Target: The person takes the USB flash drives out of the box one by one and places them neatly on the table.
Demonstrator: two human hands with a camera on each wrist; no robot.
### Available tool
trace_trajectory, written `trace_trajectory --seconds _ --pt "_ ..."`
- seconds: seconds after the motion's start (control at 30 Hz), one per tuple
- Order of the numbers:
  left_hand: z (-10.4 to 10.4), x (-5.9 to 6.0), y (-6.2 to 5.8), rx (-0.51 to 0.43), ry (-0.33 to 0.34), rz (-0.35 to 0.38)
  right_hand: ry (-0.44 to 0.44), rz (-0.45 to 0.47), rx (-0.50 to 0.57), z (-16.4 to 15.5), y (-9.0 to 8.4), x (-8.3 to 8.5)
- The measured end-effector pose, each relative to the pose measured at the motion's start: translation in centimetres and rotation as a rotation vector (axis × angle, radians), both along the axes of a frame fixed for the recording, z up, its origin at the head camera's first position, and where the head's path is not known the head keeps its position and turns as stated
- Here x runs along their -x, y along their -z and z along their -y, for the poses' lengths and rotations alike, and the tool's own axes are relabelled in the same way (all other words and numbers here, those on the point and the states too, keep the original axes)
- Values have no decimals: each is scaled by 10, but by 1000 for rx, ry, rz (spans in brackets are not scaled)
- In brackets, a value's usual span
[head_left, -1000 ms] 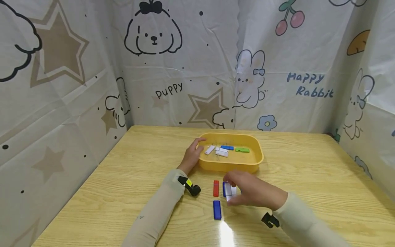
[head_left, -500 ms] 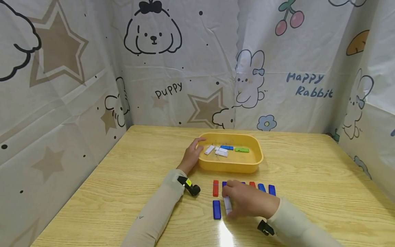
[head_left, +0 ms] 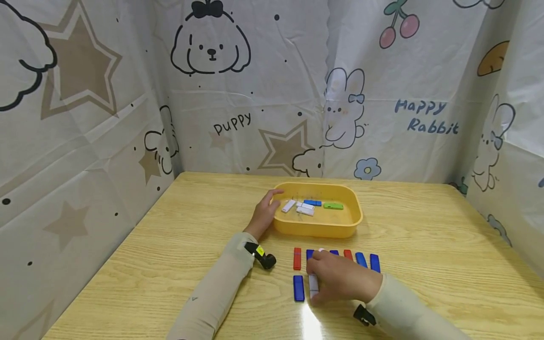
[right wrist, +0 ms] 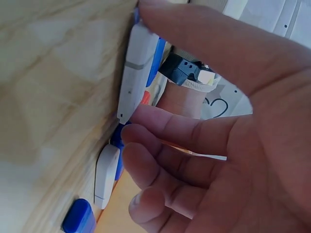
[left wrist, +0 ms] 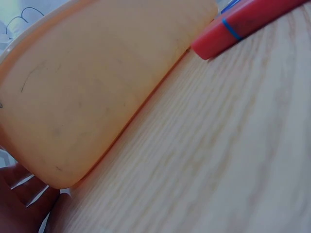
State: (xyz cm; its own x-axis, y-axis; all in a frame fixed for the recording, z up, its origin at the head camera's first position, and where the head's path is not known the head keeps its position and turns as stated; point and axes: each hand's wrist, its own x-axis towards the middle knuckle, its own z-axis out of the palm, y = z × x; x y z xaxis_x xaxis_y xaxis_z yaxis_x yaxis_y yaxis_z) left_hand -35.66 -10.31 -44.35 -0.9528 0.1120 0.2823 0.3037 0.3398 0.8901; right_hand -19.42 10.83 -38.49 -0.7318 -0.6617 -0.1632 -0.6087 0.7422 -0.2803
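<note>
Yellow tray wall (left wrist: 97,87), red stick (left wrist: 243,24) beside it, wooden table (left wrist: 218,160)

One yellow plastic tray (head_left: 354,222) sitting far centre, holding five small sticks: three white (head_left: 305,210), one blue (head_left: 312,203), one green (head_left: 333,206). Near it, seven visible sticks lying on wooden table (head_left: 425,236): four blue (head_left: 299,288), two red (head_left: 297,259), one white (head_left: 313,283).

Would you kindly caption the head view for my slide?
Right hand sets a white stick beside a blue stick; left hand steadies the yellow tray.
</note>
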Motion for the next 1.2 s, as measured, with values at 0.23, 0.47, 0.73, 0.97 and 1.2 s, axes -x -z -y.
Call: trace_trajectory --seconds 0.23,0.47,0.73,0.97,1.2 --pt "-1 -1 -2 1 0 -5 4 4 5 1 1 1" --pt "-1 -1 -3 -2 3 -7 0 -7 9 1 3 1" --pt "-1 0 0 1 -6 -9 -4 -33 5 2 5 2" --pt "-1 1 -1 -7 -4 4 -1 -30 8 2 2 3" --pt "0 2 2 -18 0 -1 -5 -36 52 -3 -6 5"
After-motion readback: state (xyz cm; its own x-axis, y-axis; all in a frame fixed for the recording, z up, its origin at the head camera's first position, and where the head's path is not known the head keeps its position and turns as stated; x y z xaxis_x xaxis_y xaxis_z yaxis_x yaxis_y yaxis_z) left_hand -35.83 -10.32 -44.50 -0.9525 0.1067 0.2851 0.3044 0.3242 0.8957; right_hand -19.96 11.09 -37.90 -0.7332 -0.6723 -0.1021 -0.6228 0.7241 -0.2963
